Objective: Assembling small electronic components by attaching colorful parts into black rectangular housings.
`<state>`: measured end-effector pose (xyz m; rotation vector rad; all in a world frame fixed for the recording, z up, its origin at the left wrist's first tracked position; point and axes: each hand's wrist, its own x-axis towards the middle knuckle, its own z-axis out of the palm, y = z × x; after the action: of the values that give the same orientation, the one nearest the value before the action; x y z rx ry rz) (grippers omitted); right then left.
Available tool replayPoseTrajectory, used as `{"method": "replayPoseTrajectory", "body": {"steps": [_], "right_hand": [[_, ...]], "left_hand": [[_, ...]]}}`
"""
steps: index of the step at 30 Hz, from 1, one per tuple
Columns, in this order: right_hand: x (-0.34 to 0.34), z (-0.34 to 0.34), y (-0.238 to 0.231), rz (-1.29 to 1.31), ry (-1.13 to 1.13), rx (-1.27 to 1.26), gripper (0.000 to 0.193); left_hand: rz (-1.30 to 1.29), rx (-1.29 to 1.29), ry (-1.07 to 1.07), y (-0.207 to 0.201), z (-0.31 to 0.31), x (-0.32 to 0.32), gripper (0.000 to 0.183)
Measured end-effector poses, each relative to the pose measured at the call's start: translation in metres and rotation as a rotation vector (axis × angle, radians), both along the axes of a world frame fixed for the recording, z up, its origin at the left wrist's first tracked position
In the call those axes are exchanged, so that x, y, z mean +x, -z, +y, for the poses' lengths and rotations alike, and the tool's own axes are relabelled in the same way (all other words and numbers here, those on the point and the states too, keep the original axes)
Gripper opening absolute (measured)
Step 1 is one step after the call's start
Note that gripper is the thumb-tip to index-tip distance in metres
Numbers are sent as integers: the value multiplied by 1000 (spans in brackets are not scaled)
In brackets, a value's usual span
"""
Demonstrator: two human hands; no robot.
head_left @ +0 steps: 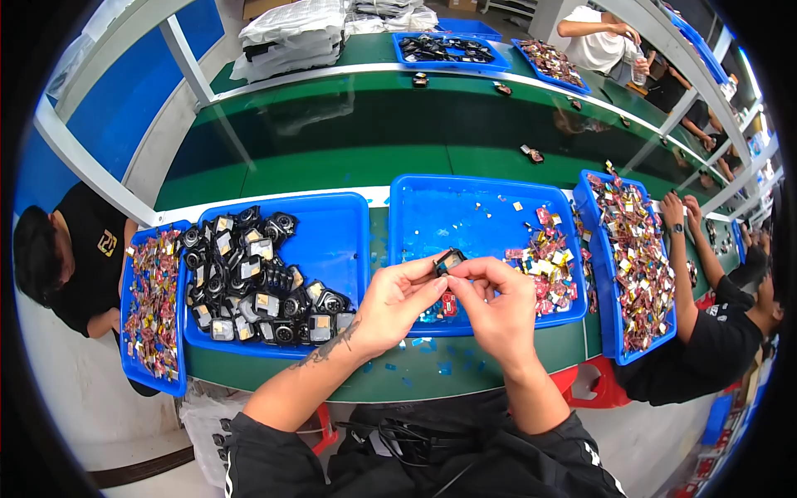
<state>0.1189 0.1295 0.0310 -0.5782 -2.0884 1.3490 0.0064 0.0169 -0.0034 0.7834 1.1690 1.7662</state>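
Note:
Between my two hands is a small black plastic housing (pixel 450 261), tilted, with a pale square part in it. My left hand (pixel 398 300) grips its left side between thumb and fingers. My right hand (pixel 501 300) pinches at its near right side, its thumb and fingertips meeting my left thumb; the exact contact is partly hidden by the fingers. Both hands are above the near edge of a blue tray (pixel 440 191). On that tray's right side lies a loose heap of small red boards with yellow and white pieces (pixel 544 270). Another red board (pixel 449 305) lies below my hands.
A left blue tray (pixel 336 220) holds many black housings (pixel 249 274). Narrow trays of red boards (pixel 154 303) (pixel 635 257) stand at both ends. Blue film scraps (pixel 445 368) litter the green table. Beyond runs a green belt (pixel 332 133) carrying scattered parts. Co-workers sit left and right.

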Motion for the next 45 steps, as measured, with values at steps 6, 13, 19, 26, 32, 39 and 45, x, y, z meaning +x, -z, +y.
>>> {"method": "replayPoseTrajectory", "body": {"steps": [6,13,19,26,32,39,45], "right_hand": [[3,3,-5,-3,-14,12,9],[5,6,-5,-12,-39,-94,9],[5,10,-5,-49,-56,-2,8],[10,11,-6,-105,24,220,16],[18,12,11,311,98,-176,16],[34,4,13,65,-48,-273,34],[24,0,23,119,-87,-518,15]], "left_hand": [[5,-38,62,-4,-1,-2,40],[54,-20,71,0,-1,0,41],[151,-15,56,3,-2,3,42],[76,13,149,2,-2,1,40],[-299,54,87,-2,4,7,37],[-65,22,-101,-1,4,5,41],[762,56,-120,-9,-4,-6,35]]}}
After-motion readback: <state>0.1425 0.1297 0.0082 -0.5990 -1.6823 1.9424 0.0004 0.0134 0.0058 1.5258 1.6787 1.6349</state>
